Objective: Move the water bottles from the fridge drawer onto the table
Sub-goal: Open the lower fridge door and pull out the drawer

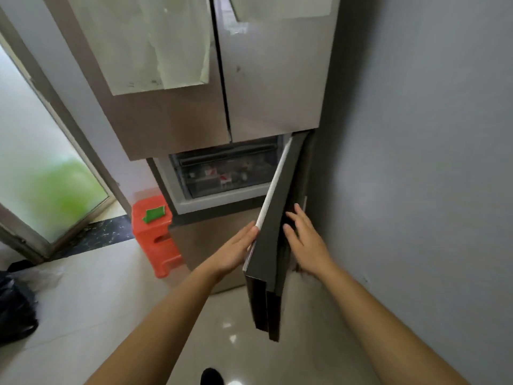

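Currently you are pressing left hand and right hand, fingers straight, on the door; water bottles likely heavy, slick: grip mid-body.

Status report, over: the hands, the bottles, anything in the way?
Both hands open on lower fridge door: left hand at its white edge, right hand on outer face. Drawer not pulled out; contents blurred. Orange stool left of fridge.
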`<control>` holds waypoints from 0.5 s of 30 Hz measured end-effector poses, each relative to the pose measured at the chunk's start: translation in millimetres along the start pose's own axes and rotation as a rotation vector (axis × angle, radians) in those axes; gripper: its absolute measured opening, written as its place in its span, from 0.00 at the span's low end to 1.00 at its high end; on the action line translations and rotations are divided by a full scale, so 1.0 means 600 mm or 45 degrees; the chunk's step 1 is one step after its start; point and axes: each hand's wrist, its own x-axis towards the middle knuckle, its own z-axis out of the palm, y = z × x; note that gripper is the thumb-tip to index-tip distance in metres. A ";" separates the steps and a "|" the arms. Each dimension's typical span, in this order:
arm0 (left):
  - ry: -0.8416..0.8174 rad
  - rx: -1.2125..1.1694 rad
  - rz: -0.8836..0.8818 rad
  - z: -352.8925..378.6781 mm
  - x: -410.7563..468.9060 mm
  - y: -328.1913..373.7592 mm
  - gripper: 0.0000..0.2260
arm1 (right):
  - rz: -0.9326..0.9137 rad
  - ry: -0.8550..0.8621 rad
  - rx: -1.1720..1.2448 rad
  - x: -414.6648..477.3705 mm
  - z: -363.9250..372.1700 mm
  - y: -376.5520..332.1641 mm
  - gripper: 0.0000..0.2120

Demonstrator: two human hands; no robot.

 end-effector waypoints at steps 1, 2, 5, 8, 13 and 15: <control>-0.048 0.011 0.034 0.029 0.016 0.011 0.27 | 0.044 0.007 0.082 -0.022 -0.021 0.012 0.22; -0.066 0.038 0.055 0.057 0.033 0.021 0.28 | 0.096 0.017 0.175 -0.042 -0.042 0.023 0.23; -0.087 0.158 0.170 0.140 0.077 0.062 0.28 | 0.307 0.057 0.508 -0.105 -0.105 0.055 0.22; -0.053 0.551 0.363 0.202 0.111 0.091 0.24 | 0.447 0.120 0.674 -0.160 -0.183 0.095 0.20; -0.102 0.943 0.495 0.278 0.162 0.131 0.24 | 0.479 0.286 0.098 -0.230 -0.287 0.135 0.22; -0.139 1.012 0.483 0.303 0.181 0.143 0.24 | 0.432 0.321 -0.414 -0.240 -0.298 0.145 0.26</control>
